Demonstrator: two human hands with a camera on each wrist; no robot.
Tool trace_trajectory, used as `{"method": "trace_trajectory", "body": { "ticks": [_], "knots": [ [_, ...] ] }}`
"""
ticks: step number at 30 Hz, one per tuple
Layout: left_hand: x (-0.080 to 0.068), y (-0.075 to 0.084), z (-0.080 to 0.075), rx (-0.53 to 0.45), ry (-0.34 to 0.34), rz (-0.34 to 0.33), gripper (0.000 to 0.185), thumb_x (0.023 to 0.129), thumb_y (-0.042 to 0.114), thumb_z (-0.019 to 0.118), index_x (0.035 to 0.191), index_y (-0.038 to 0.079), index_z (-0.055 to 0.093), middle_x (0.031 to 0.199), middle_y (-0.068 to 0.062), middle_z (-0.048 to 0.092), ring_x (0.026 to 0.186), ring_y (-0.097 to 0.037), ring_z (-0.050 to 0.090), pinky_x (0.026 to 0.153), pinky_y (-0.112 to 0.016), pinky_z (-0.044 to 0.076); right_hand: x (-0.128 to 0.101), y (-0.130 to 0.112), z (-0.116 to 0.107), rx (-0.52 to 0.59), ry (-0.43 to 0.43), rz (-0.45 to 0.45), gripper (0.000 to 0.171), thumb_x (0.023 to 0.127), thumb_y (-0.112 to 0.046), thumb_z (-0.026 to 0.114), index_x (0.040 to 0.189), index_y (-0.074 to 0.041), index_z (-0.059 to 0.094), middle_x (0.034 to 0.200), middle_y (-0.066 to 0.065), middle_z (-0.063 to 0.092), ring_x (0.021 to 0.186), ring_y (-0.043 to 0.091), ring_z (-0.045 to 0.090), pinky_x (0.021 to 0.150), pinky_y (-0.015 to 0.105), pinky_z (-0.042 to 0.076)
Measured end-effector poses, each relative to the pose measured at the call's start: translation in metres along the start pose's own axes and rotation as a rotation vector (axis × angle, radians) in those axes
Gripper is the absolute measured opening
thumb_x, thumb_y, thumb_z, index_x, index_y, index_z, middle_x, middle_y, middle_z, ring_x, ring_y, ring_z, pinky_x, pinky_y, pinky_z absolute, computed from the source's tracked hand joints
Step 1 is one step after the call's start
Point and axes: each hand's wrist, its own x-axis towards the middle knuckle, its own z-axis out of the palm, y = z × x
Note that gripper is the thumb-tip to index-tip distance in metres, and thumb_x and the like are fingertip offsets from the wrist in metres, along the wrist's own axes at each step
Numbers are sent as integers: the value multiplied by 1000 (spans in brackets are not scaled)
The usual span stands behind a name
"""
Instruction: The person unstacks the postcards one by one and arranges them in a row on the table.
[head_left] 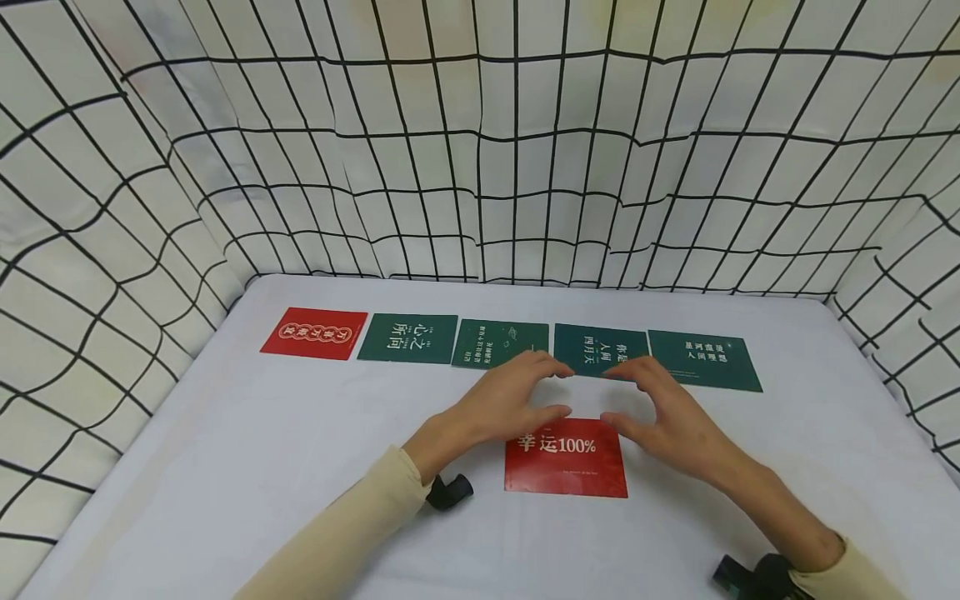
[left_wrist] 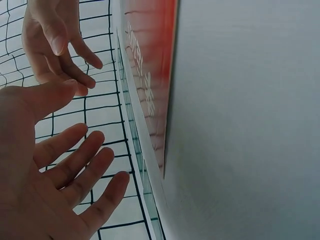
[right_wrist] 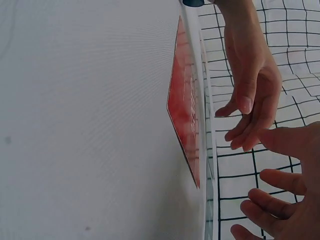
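A red card (head_left: 566,471) with white characters and "100%" lies flat on the white table, nearest the person. My left hand (head_left: 513,396) hovers over its far left corner, fingers spread and loosely bent, holding nothing. Across from it, my right hand (head_left: 678,421) hovers by the card's far right corner, its thumb and fingers apart and also holding nothing. The fingertips of both hands face each other across a gap. In the left wrist view the red card (left_wrist: 155,75) stands beyond the open palm; the right wrist view shows the card (right_wrist: 182,110) too.
Behind the hands runs a row of cards: a red card (head_left: 315,333) at the left, then green cards (head_left: 408,337), the last green card (head_left: 705,360) at the right. Black netting (head_left: 517,167) over white cloth surrounds the white table (head_left: 225,467). Each wrist carries a black camera (head_left: 450,493).
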Motion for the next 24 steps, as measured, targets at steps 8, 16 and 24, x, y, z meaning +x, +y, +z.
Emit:
{"method": "trace_trajectory", "body": {
  "ticks": [8, 16, 24],
  "knots": [
    [-9, -2, -3, 5, -45, 3, 55, 90, 34, 79, 141, 21, 64, 142, -1, 63, 134, -18, 58, 101, -36, 60, 4, -2, 9, -15, -109, -16, 63, 81, -27, 89, 136, -15, 62, 138, 10, 58, 131, 36, 56, 86, 45, 66],
    [-15, -6, -5, -2, -70, -3, 51, 90, 36, 79, 138, 21, 66, 137, 2, 65, 133, -17, 58, 103, -36, 59, 6, -3, 13, -46, -188, -47, 67, 76, -36, 92, 134, -17, 63, 137, 8, 58, 130, 32, 56, 85, 42, 66],
    [-21, -9, -4, -7, -112, -12, 54, 88, 37, 81, 137, 22, 66, 136, 4, 66, 128, -14, 60, 101, -34, 59, 6, -5, 15, -97, -257, -58, 70, 68, -41, 96, 128, -20, 67, 132, 5, 62, 127, 27, 57, 81, 40, 67]
  ]
}}
